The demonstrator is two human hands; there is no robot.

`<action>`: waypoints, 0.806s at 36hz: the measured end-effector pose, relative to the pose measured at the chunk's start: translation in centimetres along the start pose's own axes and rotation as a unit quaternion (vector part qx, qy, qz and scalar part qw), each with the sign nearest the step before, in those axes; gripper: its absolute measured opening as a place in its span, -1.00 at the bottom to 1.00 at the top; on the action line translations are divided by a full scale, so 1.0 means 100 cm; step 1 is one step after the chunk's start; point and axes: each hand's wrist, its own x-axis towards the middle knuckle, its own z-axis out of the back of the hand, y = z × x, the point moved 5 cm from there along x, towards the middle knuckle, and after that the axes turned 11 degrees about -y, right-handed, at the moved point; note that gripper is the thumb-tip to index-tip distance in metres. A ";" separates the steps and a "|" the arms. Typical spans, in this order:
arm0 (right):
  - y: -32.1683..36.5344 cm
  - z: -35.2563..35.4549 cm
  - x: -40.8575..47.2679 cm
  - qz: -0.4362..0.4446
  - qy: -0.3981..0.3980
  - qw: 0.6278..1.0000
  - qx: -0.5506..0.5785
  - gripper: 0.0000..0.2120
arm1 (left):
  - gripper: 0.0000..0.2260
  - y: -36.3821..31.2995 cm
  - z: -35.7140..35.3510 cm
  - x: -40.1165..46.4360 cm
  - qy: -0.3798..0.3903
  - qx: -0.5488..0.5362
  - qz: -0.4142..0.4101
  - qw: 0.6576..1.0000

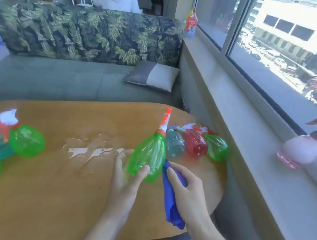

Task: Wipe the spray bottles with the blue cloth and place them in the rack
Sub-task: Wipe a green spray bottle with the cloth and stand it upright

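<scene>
My left grip (127,178) held the green bottle (148,155) nozzle toward twelve o'clock — its side bared — while my right grip (186,193), at its four o'clock, clutched the blue cloth (171,207).

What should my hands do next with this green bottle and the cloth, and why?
Probably bring the blue cloth in your right hand against the green bottle and rub down its side. Your left hand already holds the bottle up off the table, and the cloth sits just beside it. No rack is in view.
</scene>
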 end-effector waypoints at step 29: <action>0.011 -0.094 -0.003 0.248 0.105 0.955 -0.123 -0.75 | -0.53 0.041 0.104 -0.001 -0.037 -0.042 0.087 0.995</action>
